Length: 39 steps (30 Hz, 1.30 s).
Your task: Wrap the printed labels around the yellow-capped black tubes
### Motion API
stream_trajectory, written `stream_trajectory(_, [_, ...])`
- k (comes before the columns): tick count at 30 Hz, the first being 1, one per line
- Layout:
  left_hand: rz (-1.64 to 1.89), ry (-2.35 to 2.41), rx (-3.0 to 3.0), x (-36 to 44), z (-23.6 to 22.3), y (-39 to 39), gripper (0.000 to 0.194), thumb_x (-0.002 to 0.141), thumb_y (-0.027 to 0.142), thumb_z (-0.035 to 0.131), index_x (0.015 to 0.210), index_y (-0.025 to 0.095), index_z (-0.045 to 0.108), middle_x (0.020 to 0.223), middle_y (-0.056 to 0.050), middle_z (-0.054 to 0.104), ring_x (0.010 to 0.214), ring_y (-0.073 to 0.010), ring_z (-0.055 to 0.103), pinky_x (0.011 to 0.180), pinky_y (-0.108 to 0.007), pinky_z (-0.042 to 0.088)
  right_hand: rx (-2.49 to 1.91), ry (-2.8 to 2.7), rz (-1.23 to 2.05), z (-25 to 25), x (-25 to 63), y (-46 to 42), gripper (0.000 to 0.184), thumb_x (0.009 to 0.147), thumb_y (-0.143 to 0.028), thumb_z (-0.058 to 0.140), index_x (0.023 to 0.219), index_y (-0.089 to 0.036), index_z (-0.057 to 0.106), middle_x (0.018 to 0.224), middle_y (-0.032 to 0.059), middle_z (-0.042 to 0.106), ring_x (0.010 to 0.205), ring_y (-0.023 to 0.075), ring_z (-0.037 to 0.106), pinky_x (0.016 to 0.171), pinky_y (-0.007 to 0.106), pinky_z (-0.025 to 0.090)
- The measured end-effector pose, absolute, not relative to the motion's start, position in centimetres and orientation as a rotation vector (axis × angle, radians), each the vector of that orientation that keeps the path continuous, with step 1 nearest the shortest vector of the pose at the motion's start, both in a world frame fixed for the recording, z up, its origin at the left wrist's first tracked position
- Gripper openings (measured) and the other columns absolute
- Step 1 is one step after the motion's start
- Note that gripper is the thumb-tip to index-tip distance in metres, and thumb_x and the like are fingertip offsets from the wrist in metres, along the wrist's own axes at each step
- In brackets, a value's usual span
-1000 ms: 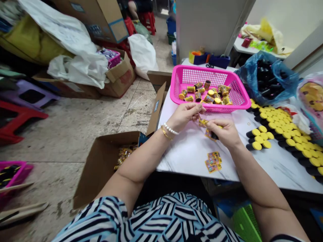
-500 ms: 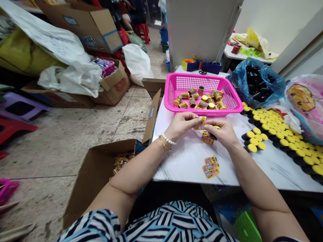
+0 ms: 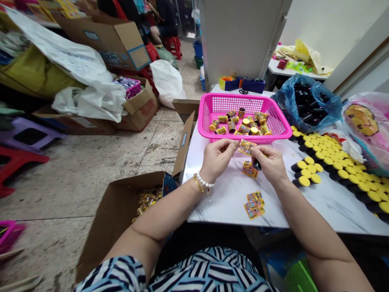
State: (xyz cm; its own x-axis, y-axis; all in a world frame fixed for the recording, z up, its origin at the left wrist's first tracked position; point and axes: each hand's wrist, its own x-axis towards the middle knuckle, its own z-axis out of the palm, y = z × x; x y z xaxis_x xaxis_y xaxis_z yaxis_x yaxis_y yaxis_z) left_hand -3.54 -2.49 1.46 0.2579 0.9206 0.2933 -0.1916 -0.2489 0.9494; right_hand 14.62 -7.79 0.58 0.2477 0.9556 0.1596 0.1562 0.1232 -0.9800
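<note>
Just nearside of the pink basket [image 3: 243,95], above the worktop [image 3: 223,198], a printed label [image 3: 247,147] stretched between my hands. My left fingers [image 3: 231,148] were pinched together at its left edge, thumb against forefinger. My right fingers [image 3: 258,154] were closed too, the thumb at the label's lower right edge, while they also gripped a black container [image 3: 257,165] whose dark end poked out beneath them. Another label [image 3: 249,169] lay nearer me than the basket, just below the held one, and some overlapping labels [image 3: 254,205] lay closer still, near the edge. Inside the basket sat small wrapped tubs [image 3: 244,129], loosely jumbled. To its right and nearer me, yellow-capped containers [image 3: 337,165] stood in rows, with a smaller cluster [image 3: 308,170] close by my right hand. Right beside the basket bulged a blue bag [image 3: 325,103] of black pieces.
</note>
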Motion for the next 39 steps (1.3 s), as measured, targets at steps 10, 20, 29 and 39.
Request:
stream_trajectory(10, [1.229,0.733,1.266,-3.8,1.5,-1.6,0.04,0.08,0.056,0.085,0.08,0.017,0.076,0.061,0.002,0.061,0.059,-0.009,0.051,0.055,-0.023,0.04,-1.308,-1.284,0.641,0.5,14.8,-8.1,0.031,0.089,-0.049,0.079,0.075,-0.022,0.076,0.065,-0.0008,0.063,0.059,0.0129,0.053,0.057,0.028,0.045])
stream_trajectory(20, [1.199,0.74,1.369,-3.7,1.5,-2.2,0.017,0.075,0.034,0.091,0.082,0.019,0.084,0.085,-0.006,0.076,0.076,-0.0156,0.066,0.071,-0.029,0.054,-1.315,-1.505,0.542,-0.2,14.0,-8.1,0.022,0.094,-0.045,0.073,0.089,-0.026,0.083,0.084,0.0032,0.078,0.077,0.0193,0.069,0.075,0.034,0.052])
stream_trajectory(29, [1.016,0.784,1.282,-3.7,1.1,-2.1,0.026,0.073,0.037,0.092,0.082,0.017,0.078,0.065,0.0,0.068,0.049,-0.0073,0.048,0.047,-0.023,0.036,-1.304,-1.458,0.553,-0.3,14.2,-7.8,0.028,0.092,-0.044,0.075,0.076,-0.022,0.077,0.076,0.0023,0.073,0.072,0.0165,0.064,0.071,0.032,0.049])
stream_trajectory(39, [0.791,0.695,0.841,-3.4,1.3,-0.7,0.036,0.069,0.033,0.093,0.085,0.012,0.068,0.07,0.001,0.067,0.04,-0.0003,0.043,0.036,-0.015,0.021,-1.06,-0.836,1.183,1.1,18.0,-5.9,0.029,0.07,-0.028,0.083,0.098,-0.021,0.08,0.096,0.0037,0.078,0.082,0.0141,0.067,0.071,0.027,0.057])
